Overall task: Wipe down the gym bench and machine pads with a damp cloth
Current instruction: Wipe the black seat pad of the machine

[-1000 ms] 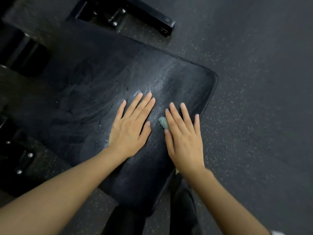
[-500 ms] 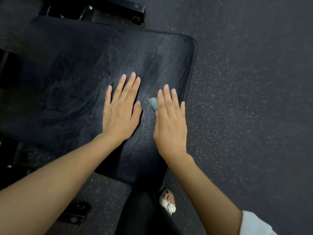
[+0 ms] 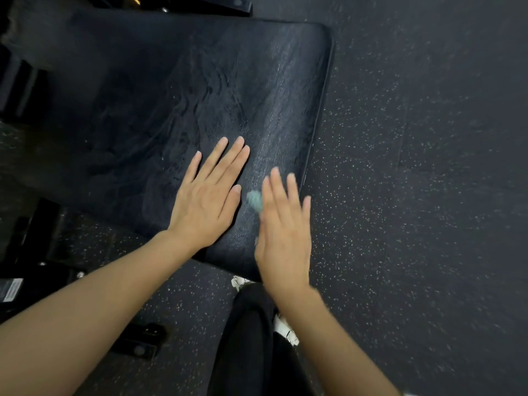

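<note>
Two grips lay on the black textured padded desk (image 3: 171,81). Left grip (image 3: 205,204): flat, palm down, fingers straight, holding nothing, at the desk's near end. Right grip (image 3: 283,232): motion-blurred, fingers extended, pressing a small crumpled teal cloth (image 3: 255,200) onto the desk by its right edge. Cloth showed between both grips. Smeared streaks marked the desk surface. Speckled dark rubber floor (image 3: 414,167) surrounded it.

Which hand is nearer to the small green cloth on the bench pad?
Right. The right hand lies over the green cloth, which pokes out beside its index finger. The left hand lies flat on the bench pad left of it, apart.
</note>
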{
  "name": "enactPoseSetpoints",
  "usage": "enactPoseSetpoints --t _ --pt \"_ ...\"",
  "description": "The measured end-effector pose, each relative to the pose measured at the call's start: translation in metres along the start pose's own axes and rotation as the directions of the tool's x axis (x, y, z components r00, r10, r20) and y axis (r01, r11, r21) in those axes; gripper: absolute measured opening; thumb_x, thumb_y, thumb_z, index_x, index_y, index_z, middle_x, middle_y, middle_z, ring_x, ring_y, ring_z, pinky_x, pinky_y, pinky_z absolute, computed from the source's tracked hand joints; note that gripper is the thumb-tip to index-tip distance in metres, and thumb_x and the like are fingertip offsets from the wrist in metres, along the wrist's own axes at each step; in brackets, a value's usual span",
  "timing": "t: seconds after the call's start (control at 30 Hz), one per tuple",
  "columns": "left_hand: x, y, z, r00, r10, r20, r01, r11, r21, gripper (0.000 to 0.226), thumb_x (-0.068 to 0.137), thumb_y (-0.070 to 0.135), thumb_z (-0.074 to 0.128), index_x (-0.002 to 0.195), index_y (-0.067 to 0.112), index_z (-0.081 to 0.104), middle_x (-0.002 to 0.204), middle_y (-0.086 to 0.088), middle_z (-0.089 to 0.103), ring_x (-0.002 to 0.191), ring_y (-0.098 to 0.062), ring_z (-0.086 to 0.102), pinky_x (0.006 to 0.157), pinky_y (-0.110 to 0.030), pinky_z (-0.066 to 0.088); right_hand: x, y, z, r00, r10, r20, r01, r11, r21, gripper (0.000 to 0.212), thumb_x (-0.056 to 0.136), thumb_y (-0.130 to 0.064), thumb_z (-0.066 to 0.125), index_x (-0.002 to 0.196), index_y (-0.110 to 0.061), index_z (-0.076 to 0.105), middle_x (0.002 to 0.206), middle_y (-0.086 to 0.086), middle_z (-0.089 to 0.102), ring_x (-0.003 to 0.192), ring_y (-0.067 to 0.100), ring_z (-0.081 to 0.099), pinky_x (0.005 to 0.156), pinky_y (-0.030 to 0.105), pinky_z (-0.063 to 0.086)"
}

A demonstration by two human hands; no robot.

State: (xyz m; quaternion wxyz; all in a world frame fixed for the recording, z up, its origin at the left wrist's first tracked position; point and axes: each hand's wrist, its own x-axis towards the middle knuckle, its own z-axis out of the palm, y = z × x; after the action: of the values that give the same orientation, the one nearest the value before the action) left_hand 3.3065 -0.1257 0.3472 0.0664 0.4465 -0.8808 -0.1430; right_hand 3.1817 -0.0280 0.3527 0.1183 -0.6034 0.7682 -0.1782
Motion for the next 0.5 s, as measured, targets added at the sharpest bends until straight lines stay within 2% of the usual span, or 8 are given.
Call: enactPoseSetpoints --t 0.13,0.5 --pt "-0.009 0.003 0.002 1.0 -0.016 0.009 0.016 1.0 0.007 0.058 0.1 0.028 0.028 0.157 0.017 0.025 0.165 0.004 0.019 0.153 -0.014 0.012 0.124 -0.043 0.01 0.053 0.018 0.002 0.998 -0.034 -0.046 0.034 0.999 0.003 0.056 0.095 -0.005 0.047 0.15 -0.007 0.036 0.161 0.005 0.029 0.15 0.028 0.019 0.119 0.048 0.012" --pt "-0.008 0.004 0.003 0.999 -0.036 0.016 0.036 0.999 -0.01 0.058 0.101 0.029 0.028 0.158 0.021 0.024 0.165 0.008 0.017 0.153 -0.011 0.01 0.125 -0.042 0.008 0.124 0.042 0.0 0.982 -0.183 -0.042 0.184 0.982 0.03 0.046 0.103 -0.013 0.035 0.149 -0.009 0.041 0.159 0.001 0.033 0.151 0.025 0.02 0.12 0.052 0.01"
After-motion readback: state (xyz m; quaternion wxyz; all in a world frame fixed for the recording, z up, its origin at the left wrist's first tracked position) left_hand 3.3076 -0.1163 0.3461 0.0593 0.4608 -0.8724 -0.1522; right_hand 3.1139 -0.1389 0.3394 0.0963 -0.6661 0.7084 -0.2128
